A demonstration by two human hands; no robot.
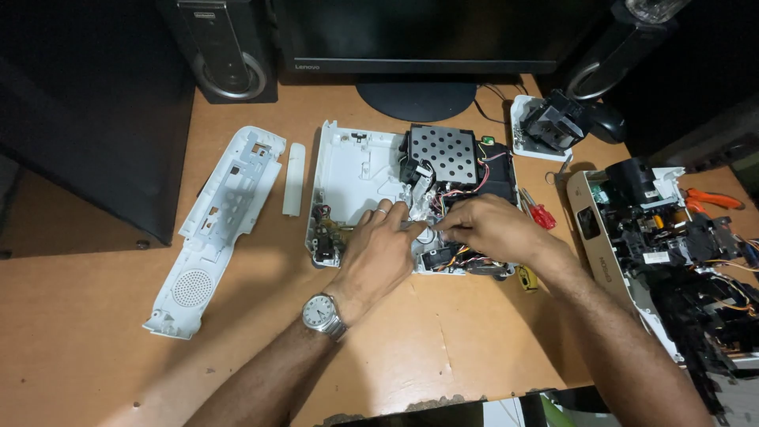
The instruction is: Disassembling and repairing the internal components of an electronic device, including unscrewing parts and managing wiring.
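An opened white device shell [352, 170] lies on the wooden desk, with a black perforated metal box [445, 154] and coloured wires [466, 186] inside. My left hand [378, 257], wearing a ring and a wristwatch, rests on the shell's front edge, its fingers by a small white part [419, 207] in the middle. My right hand [492, 229] comes in from the right and pinches at the same spot, fingertips touching the wiring near the left hand's fingers. What exactly the fingers grip is hidden.
A white perforated cover panel [213, 229] and a narrow white strip [293, 179] lie to the left. A second dismantled device [672, 253] sits at right, with a red screwdriver [539, 213], orange pliers [711, 199], a monitor stand [417, 99] and speakers [225, 51] behind.
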